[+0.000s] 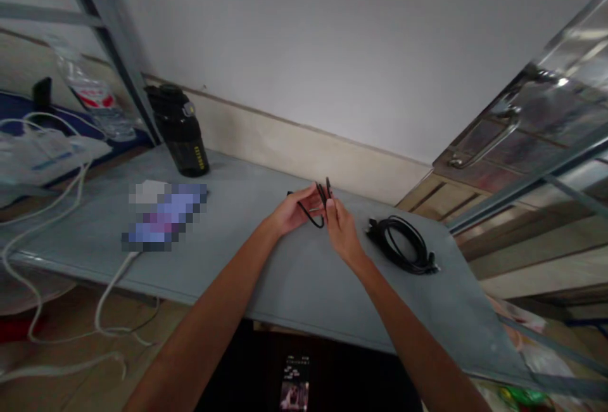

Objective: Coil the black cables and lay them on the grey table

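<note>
The left hand [292, 210] and right hand [342, 229] each pinch a short black cable [313, 220] just above the tabletop [294, 279], where a loosened pinch could let its springy loop slip and tangle with the coiled cable [403, 244] nearby.

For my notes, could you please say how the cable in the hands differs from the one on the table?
The held cable sits between left hand and right hand; the coiled cable lies on the table. The held cable makes a small loop; the coiled cable, a larger bundle. Both are black.
</note>
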Motion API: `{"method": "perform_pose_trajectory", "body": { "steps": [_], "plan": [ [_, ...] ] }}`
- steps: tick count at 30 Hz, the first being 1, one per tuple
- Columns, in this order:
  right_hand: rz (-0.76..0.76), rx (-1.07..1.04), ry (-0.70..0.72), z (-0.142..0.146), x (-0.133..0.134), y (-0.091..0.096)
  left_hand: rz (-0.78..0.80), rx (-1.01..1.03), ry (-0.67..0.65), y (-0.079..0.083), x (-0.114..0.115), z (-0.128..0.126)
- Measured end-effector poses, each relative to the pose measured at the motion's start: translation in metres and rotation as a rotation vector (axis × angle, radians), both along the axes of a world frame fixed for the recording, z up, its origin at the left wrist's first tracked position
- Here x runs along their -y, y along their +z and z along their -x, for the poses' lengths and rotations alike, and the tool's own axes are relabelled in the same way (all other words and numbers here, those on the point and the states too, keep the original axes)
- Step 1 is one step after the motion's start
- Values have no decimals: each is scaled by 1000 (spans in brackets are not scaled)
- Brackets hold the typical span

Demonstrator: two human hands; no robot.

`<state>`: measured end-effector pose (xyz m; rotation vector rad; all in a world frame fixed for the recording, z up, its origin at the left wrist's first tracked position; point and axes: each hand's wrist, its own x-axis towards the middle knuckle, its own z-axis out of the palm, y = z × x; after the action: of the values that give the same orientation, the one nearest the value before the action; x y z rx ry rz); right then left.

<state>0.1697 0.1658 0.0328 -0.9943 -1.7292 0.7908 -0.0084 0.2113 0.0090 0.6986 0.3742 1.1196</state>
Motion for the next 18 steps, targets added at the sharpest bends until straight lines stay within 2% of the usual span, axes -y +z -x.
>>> {"method": "perform_pose_trajectory", "body": {
  "steps": [4, 8, 12, 15, 18],
  "plan": [
    [-178, 177, 52, -6, -2, -4, 30, 3, 36, 1, -3, -2],
    [-144, 104, -59, -33, 1, 15, 96, 57, 79, 7, -4, -1],
    [-95, -147, -201, -80, 11, 53, 195, 104, 105, 13, -3, 5],
    [-148, -419, -316, -126, 25, 91, 225, 139, 132, 17, -1, 11],
    [-219, -587, -423, -182, 46, 131, 235, 172, 164, 17, -1, 17]
  ]
}}
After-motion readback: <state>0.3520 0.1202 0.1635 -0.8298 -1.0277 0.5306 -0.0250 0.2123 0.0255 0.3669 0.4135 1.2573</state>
